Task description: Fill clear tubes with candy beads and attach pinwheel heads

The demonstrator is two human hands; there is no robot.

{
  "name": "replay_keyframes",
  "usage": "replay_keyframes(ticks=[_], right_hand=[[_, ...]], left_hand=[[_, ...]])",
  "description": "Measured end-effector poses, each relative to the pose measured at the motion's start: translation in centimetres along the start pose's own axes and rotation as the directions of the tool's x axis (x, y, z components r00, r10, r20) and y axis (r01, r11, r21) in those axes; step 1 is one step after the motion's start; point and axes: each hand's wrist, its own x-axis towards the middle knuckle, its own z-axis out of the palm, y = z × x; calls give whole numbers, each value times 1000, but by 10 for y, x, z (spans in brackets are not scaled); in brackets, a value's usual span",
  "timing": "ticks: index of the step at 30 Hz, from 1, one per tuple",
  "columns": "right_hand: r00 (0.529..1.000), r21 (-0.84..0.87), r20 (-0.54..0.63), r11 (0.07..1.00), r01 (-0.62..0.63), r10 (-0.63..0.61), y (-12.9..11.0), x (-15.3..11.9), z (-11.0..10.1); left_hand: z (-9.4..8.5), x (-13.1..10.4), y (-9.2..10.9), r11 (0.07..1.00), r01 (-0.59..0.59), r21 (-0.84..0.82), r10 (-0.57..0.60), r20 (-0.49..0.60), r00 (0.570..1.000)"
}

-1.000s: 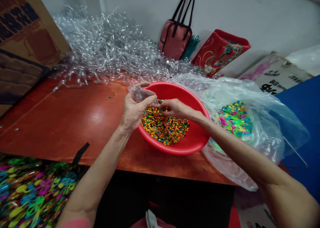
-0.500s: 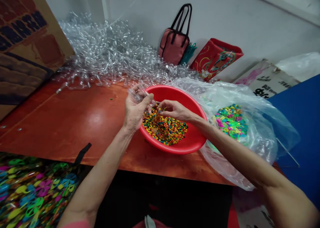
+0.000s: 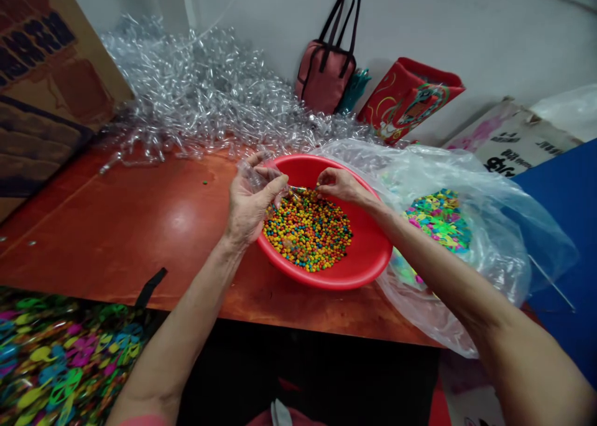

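A red plastic basin [image 3: 368, 267] stands on the table, holding a bed of small multicoloured balls [image 3: 312, 233]. Over its left rim, my left hand [image 3: 249, 205] is closed around several clear plastic tubes [image 3: 255, 176]; one tube end points right above the balls. My right hand [image 3: 342, 185] hovers over the back right part of the basin, thumb and fingers pinched together. A tiny yellowish bit shows at its fingertips, too small to make out. The two hands are apart.
Clear tubes [image 3: 200, 96] lie heaped along the wall. A plastic bag [image 3: 494, 252] with colourful plastic pieces [image 3: 441, 221] lies right of the basin. Behind stand a pink handbag [image 3: 324, 78] and a red bag [image 3: 410, 99]. A cardboard box [image 3: 51, 96] is at left, more colourful pieces [image 3: 60, 357] below.
My right hand has moved right and slightly up, away from my left hand and the tubes. The left hand stays at the rim with the tubes. The view has shifted slightly.
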Motion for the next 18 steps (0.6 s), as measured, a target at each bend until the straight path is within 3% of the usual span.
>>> replay_keyframes(ticks=[6,7,9,11,13,15,18], right_hand=[[981,-179,-181,983,41,-74,-21,-24,-3],[988,-173,-126,983,69,-92,-30,-30,4],[987,-123,115,984,128,-114,-49,-44,22],[913,-92,394,983,159,-110,-66,-54,45],[826,-81,557,984,160,-88,-78,-59,64],[797,-51,596,986,156,-95,-83,-59,71],[810,109,565,988,113,-155,-81,-57,62]], left_hand=[[-4,0,-2,1000,-15,28,15,-1,1000],[-4,0,-2,1000,-14,28,14,-2,1000],[-4,-1,0,1000,-10,24,10,-5,1000],[-3,-1,2,1000,-4,19,4,-10,1000],[-2,-1,3,1000,5,18,-4,-18,1000],[-2,-2,3,1000,9,17,-8,-23,1000],[-2,-1,1,1000,3,2,-3,-32,999]])
